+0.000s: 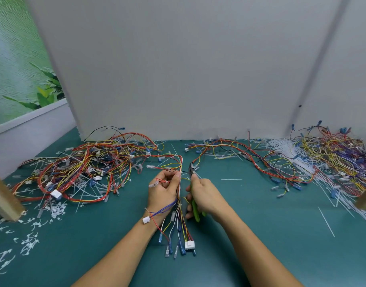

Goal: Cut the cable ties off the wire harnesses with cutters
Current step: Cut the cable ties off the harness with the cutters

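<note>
My left hand [164, 189] grips a wire harness [179, 221] of red, yellow, blue and white wires at the table's middle. Its connector ends hang toward me, with a white plug [189, 244] at the bottom. A white cable tie [179, 204] sits on the bundle just below my left hand. My right hand [205, 196] holds green-handled cutters [193, 189]. Their metal jaws [191, 168] point away from me, just right of the harness's upper part near my left fingertips. Whether the jaws touch a tie is unclear.
A large tangle of harnesses [84, 168] lies at the left. Another harness [250, 158] and a mixed heap of wires [333, 160] with long white ties lie at the right. Cut tie scraps [30, 235] litter the green mat. Wooden posts [3, 201] stand at both edges.
</note>
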The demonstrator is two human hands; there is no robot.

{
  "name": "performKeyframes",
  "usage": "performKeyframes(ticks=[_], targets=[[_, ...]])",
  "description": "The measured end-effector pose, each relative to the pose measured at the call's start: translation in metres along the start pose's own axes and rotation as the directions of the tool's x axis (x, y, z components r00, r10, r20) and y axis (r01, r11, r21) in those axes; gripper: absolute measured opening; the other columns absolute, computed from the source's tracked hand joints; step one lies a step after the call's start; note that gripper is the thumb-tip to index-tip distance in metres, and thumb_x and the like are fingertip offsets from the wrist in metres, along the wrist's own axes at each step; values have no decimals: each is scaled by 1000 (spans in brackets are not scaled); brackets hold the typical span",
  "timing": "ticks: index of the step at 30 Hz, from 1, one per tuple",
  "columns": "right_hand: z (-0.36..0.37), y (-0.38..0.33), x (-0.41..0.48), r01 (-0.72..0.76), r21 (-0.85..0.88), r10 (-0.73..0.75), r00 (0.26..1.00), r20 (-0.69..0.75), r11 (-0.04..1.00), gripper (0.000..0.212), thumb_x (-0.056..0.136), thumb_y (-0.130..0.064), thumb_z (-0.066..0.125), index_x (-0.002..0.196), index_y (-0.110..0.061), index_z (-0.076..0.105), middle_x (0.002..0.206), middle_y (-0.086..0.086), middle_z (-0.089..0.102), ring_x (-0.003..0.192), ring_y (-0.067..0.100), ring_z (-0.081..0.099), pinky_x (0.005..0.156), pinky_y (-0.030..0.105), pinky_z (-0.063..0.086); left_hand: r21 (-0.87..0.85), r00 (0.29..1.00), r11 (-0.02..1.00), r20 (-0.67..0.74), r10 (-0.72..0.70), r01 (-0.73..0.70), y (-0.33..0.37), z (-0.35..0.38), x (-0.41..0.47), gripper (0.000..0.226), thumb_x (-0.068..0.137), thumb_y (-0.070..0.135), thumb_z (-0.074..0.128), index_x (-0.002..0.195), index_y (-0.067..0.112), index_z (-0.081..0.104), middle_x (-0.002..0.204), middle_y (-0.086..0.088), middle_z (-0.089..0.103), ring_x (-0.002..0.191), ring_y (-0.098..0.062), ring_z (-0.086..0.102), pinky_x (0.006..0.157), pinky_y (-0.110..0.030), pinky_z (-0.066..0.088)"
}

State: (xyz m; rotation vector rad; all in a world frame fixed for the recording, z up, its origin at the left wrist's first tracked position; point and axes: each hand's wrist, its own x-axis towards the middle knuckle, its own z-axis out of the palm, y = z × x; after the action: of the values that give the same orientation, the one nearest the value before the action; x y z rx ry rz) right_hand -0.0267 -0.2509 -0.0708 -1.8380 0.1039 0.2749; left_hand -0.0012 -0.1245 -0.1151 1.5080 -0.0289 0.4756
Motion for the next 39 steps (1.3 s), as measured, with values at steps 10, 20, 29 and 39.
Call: performKeyframes(ticks=[10,20,29,39], targets=[[5,3,-1,45,-73,-39,996,82,996,62,98,-52,38,102,6,60,66,11,63,59,37,71,62,61,62,-38,998,999,-58,-33,31,-5,-1,4,10,92,11,70,85,18,69,70,5,69,57,-12,57,60,-31,47],[6,5,-2,80,-129,-66,992,107,988,61,105,-48,30,104,7,56,56,7,63,54,36,69,61,52,63,-33,998,999,-52,-34,33,-4,-2,4,6,92,10,69,88,14,69,69,7,69,53,-5,57,53,-18,46],[-5,1,6,101,155,-73,982,-177,983,45,107,-44,41,93,-6,60,82,9,63,56,20,69,56,45,61,-22,999,1000,-33,1,-1,-2,-2,2,6,92,13,70,88,18,69,71,8,69,54,-2,57,55,-13,43],[-13,5,10,227,-142,-266,866,-424,964,9,101,-29,57,102,-22,52,85,-15,56,75,-6,53,60,14,36,150,969,964,149,198,-220,-4,-2,-5,9,91,16,72,89,25,70,85,10,73,77,-8,67,73,-19,51]])
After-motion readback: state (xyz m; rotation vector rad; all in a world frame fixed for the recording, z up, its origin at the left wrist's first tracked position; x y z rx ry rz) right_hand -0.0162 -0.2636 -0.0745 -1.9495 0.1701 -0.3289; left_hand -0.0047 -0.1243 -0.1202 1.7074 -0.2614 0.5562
